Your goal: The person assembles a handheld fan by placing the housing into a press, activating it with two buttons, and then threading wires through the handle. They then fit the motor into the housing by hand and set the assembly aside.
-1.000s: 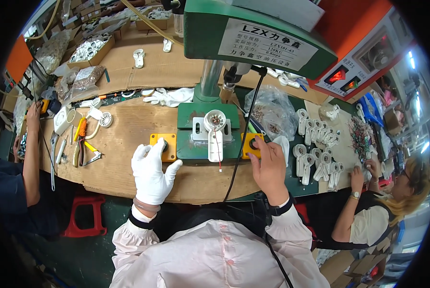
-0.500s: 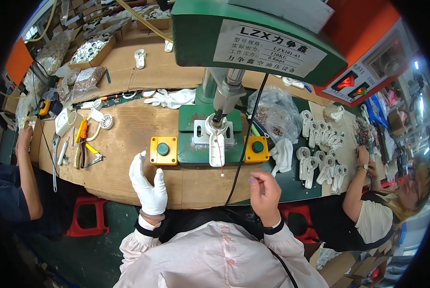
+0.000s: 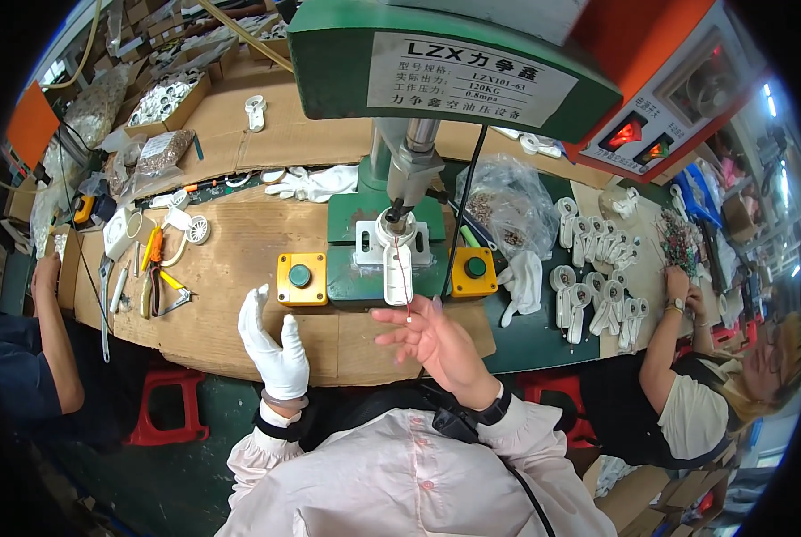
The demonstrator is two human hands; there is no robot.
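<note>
A white plastic handheld-fan housing (image 3: 399,276) sits in the fixture of the green press (image 3: 454,72), its round end below the ram (image 3: 409,179) and its handle pointing at me. A thin red wire with a small white connector (image 3: 409,319) hangs off the handle. My bare right hand (image 3: 441,345) is at that connector with fingers spread; whether it touches the wire I cannot tell. My left hand (image 3: 275,349), in a white glove, is raised over the table's near edge, open and holding nothing. Yellow boxes with green buttons, one left (image 3: 302,277) and one right (image 3: 474,270), flank the fixture.
Several white fan housings (image 3: 588,291) lie in rows at the right, near a white glove (image 3: 521,285) and a plastic bag of small parts (image 3: 508,210). Pliers (image 3: 154,268) and other tools lie left. Co-workers' arms (image 3: 673,327) reach in from both sides. A black cable (image 3: 466,215) hangs beside the press.
My right hand has moved left from beside the right button box to the wire's connector, and its fingers have spread. My left hand stays nearly still. The view has shifted slightly.
</note>
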